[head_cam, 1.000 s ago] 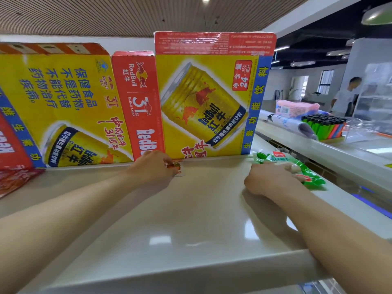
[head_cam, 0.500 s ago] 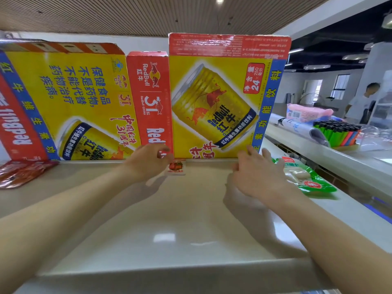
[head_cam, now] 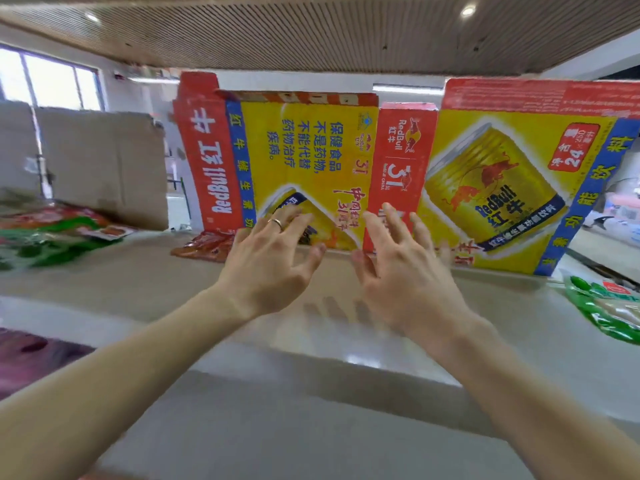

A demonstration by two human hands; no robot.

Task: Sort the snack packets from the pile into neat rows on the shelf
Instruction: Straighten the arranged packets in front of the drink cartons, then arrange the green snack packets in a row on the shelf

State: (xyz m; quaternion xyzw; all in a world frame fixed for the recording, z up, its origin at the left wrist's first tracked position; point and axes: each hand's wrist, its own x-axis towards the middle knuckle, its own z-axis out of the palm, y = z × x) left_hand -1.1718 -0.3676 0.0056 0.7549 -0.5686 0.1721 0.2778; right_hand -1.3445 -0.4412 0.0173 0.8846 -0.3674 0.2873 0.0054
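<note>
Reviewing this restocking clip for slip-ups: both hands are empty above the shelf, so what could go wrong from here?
1. The left hand and right hand, both open, hover close to the Red Bull cartons standing at the back; a knock might tip them.
2. The green packet lies at the far right of the shelf and might slide off if brushed.
3. The red packet tucked at the cartons' base may get overlooked.

hands 2: left hand [head_cam: 266, 268], right hand [head_cam: 405, 282] | ring [head_cam: 276, 222] 1 | green packet [head_cam: 609, 313] 1, 3 o'clock | red packet [head_cam: 204, 245] 1, 9 o'clock near centre | packet pile [head_cam: 52, 237] 9 o'clock at edge, blurred, count unclear | yellow Red Bull carton faces 2: left face [head_cam: 294, 161], right face [head_cam: 519, 188] | brown cardboard [head_cam: 104, 161] 1, 10 o'clock
</note>
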